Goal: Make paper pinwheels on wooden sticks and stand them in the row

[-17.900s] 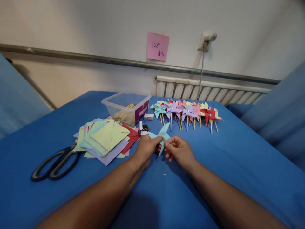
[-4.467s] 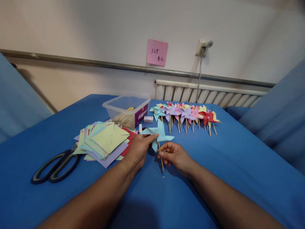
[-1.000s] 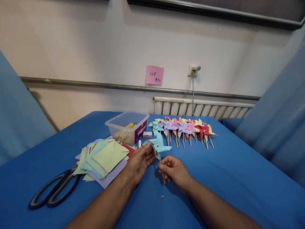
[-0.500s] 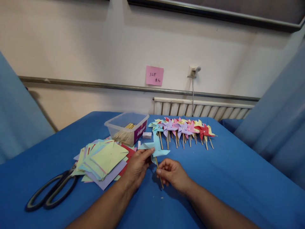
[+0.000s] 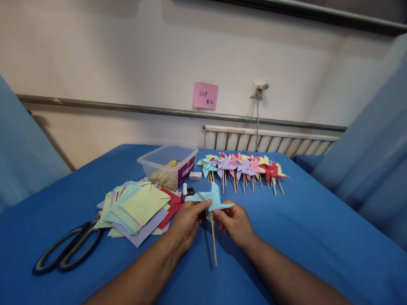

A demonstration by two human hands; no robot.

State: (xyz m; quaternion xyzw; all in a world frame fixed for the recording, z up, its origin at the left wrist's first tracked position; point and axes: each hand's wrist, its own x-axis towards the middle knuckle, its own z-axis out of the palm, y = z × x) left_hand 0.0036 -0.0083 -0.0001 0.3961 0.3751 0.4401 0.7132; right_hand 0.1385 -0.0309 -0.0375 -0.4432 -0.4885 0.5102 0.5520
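Light-blue paper pinwheel sits pinched between the left hand and right hand above the blue table, its wooden stick hanging free; finished pinwheels line the far edge.

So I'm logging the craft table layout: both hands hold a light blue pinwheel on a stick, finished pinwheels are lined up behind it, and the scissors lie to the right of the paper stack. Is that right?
Not quite. In the head view the scissors lie to the left of the paper stack, not the right. The rest stands: the left hand and right hand hold the light blue pinwheel on its stick, with the finished pinwheels lined up behind.
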